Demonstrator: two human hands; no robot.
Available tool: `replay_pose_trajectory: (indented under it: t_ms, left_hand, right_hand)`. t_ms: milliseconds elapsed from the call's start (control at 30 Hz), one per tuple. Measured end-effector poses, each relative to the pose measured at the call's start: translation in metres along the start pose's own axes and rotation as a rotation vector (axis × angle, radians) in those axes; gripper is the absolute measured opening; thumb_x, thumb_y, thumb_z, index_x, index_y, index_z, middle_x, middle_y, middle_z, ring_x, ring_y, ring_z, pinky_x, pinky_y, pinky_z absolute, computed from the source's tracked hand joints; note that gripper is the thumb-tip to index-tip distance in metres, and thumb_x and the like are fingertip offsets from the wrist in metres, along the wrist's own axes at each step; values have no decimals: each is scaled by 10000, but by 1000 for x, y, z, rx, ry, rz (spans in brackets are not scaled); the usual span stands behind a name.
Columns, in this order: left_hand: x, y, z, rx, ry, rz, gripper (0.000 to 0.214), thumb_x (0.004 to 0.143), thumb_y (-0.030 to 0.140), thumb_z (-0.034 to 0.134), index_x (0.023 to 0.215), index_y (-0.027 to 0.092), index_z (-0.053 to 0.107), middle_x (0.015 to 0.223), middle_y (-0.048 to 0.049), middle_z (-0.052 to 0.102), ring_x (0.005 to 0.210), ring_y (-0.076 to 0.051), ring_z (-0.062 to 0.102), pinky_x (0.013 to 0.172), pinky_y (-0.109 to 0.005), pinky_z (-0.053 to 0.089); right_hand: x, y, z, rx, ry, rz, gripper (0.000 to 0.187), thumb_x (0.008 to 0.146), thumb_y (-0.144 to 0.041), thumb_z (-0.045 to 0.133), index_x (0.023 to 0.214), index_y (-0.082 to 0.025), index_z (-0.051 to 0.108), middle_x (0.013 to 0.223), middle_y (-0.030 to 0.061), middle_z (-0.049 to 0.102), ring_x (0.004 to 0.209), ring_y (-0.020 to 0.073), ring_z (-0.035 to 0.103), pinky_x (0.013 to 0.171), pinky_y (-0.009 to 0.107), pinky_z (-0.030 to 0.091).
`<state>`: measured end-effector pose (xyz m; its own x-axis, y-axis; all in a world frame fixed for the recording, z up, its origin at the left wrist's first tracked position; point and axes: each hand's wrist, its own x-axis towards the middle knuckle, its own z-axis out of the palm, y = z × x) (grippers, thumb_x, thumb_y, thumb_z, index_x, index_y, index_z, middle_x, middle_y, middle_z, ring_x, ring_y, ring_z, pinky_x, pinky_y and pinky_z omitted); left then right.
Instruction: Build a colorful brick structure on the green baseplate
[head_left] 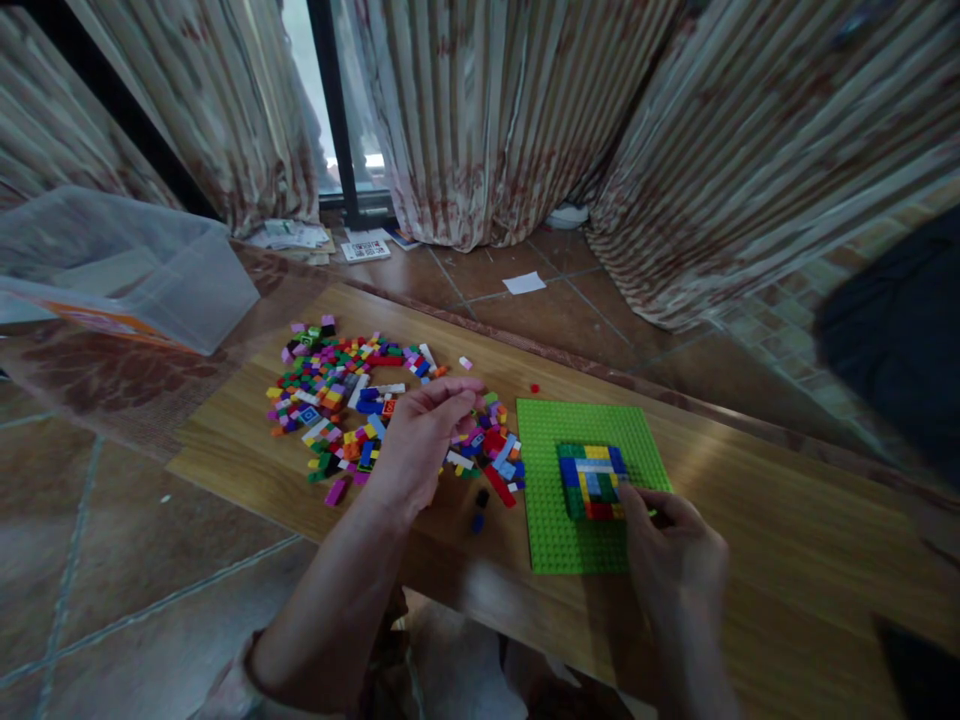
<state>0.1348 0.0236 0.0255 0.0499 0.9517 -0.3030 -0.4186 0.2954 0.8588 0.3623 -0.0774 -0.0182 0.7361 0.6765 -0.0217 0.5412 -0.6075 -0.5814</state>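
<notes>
A bright green studded baseplate point(547, 540) lies on the wooden table, bearing a low square build of toy bricks point(596, 482) in blue, green, yellow, red and white. At the right side of this build is my right hand point(679, 555), its thumb and index finger pinched together against the bricks. Whether a small brick sits between those fingertips is hidden. My left hand point(420, 440) hangs over the right part of a pile of loose toy bricks point(330, 385), fingers closed in a pinch. What it holds, if anything, cannot be made out.
A clear plastic bin point(202, 285) with an orange label stands at the left on a patterned cloth. One small red brick point(535, 388) lies behind the baseplate; a black brick point(481, 497) and a blue brick point(478, 522) lie in front. Papers point(525, 283) are on the tiled floor below curtains.
</notes>
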Motion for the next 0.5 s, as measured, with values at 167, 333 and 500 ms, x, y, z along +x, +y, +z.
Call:
replay_pose_trajectory:
  t_ms: [167, 333, 500]
  left_hand:
    - [0, 1, -1, 16, -5, 6, 205, 655, 248, 742, 826, 135, 735, 768, -23, 693, 609, -65, 572, 558, -167, 433]
    - [1, 1, -3, 14, 2, 12, 185, 663, 240, 735, 818, 138, 734, 763, -22, 691, 593, -60, 559, 540, -163, 421]
    - [0, 2, -4, 9, -3, -3, 188, 668, 238, 734, 827, 138, 734, 766, -21, 686, 597, -62, 561, 530, -160, 414]
  right_hand:
    - [-4, -5, 0, -72, 35, 2, 369, 748, -546, 568, 733, -202, 699, 664, 59, 643, 632, 220, 567, 607, 326, 382]
    - [-7, -8, 1, -83, 42, 32, 360, 741, -542, 558, 731, -205, 686, 670, 57, 634, 617, 214, 556, 584, 320, 374]
    - [-8, -8, 2, -91, 51, 41, 359, 728, -546, 562, 724, -210, 686, 698, 60, 647, 654, 221, 567, 614, 327, 381]
